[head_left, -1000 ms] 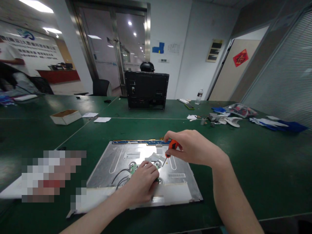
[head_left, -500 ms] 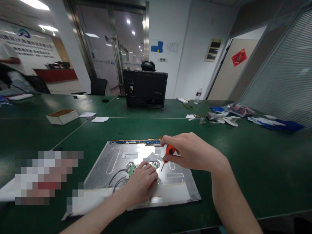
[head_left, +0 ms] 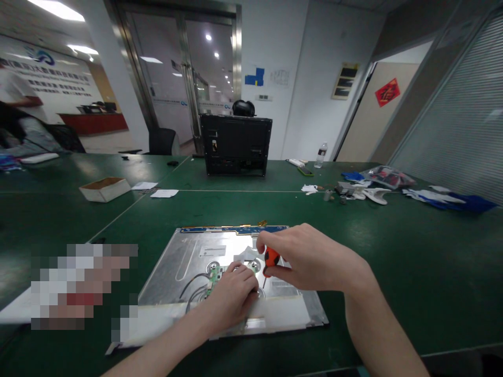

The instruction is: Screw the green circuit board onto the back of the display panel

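Note:
A flat silver display panel (head_left: 167, 264) lies face-down on the green table, a narrow blue circuit strip (head_left: 216, 230) along its far edge. Pressed over a small green circuit board (head_left: 214, 272) at the panel's middle, my left hand (head_left: 236, 288) has its fingers curled round the board's right part and hides much of it. My right hand (head_left: 314, 257) is closed on an orange-and-black screwdriver (head_left: 271, 256), its thin shaft pointing down just right of my left fingertips. Whether the tip touches anything cannot be made out. Dark cables (head_left: 192, 280) curve out left of the board.
A black monitor housing (head_left: 236, 146) stands across the table. Left of it lie an open box (head_left: 105, 189) and paper sheets (head_left: 164, 193). A bottle (head_left: 321, 155), bags (head_left: 389, 176) and loose parts lie at the far right. Pixelated items sit near left; people are at far left.
My right hand has lowered the screwdriver toward the panel, and its shaft is more upright. My left hand stays over the circuit board. The whole view has shifted slightly.

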{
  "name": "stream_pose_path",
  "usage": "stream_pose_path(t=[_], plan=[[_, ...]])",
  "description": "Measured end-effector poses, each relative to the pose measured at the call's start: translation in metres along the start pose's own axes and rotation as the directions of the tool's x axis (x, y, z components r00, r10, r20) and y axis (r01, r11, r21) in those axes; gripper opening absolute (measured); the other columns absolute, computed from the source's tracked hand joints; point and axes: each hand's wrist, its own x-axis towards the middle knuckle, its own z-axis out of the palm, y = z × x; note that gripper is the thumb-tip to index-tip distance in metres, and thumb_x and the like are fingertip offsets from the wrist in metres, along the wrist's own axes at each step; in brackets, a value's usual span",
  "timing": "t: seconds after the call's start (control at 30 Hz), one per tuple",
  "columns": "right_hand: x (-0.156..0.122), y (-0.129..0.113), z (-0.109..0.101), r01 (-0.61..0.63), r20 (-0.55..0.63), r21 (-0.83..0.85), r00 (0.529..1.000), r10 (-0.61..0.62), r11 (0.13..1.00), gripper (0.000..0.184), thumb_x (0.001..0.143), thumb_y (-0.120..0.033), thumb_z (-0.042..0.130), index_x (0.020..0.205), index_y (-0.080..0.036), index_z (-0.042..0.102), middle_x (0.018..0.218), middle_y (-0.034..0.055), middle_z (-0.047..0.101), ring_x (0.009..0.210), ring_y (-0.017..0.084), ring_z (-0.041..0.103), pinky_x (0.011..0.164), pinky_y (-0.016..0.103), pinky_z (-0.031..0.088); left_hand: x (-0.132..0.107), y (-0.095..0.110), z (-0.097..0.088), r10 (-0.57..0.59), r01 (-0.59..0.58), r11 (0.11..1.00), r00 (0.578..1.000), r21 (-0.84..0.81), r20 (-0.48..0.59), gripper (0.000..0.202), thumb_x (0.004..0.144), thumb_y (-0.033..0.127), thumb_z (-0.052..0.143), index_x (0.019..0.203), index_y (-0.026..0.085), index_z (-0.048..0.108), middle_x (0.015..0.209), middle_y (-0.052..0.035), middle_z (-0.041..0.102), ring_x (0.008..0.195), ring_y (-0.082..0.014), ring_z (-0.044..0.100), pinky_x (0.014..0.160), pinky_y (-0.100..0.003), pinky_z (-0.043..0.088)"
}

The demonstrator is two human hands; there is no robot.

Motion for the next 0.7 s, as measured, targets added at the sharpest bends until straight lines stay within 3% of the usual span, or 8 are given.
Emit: stream_pose_path(t=[0.37, 0.7], plan=[[-0.0006, 0.0019, 0.0039, 0.018, 0.074, 0.018, 0.997, -0.019, 1.0, 0.011, 0.082, -0.021, 0.057, 0.089, -0.023, 0.049, 0.083, -0.0013, 0.066, 0.071, 0.016, 0.058, 0.053, 0.027, 0.026, -0.0021, 0.0024, -0.0069, 0.007, -0.006, 0.999, 1.0, -0.038, 0.01, 0.012, 0.076, 0.011, 0.052, 0.082, 0.02, 0.057, 0.087, -0.004, 0.062, 0.088, -0.0214, 0.054, 0.089, -0.039, 0.034], [0.0028, 0.0011, 0.0098, 0.093, 0.096, 0.015, 0.991, -0.094, 0.996, 0.01, 0.084, -0.015, 0.054, 0.09, -0.021, 0.049, 0.089, 0.0001, 0.066, 0.077, 0.015, 0.059, 0.056, 0.025, 0.029, -0.0023, -0.001, -0.0004, -0.019, 0.019, 0.998, 1.0, -0.066, -0.004, 0.012, 0.077, 0.01, 0.053, 0.083, 0.02, 0.055, 0.093, -0.002, 0.062, 0.093, -0.0207, 0.054, 0.092, -0.038, 0.032]])
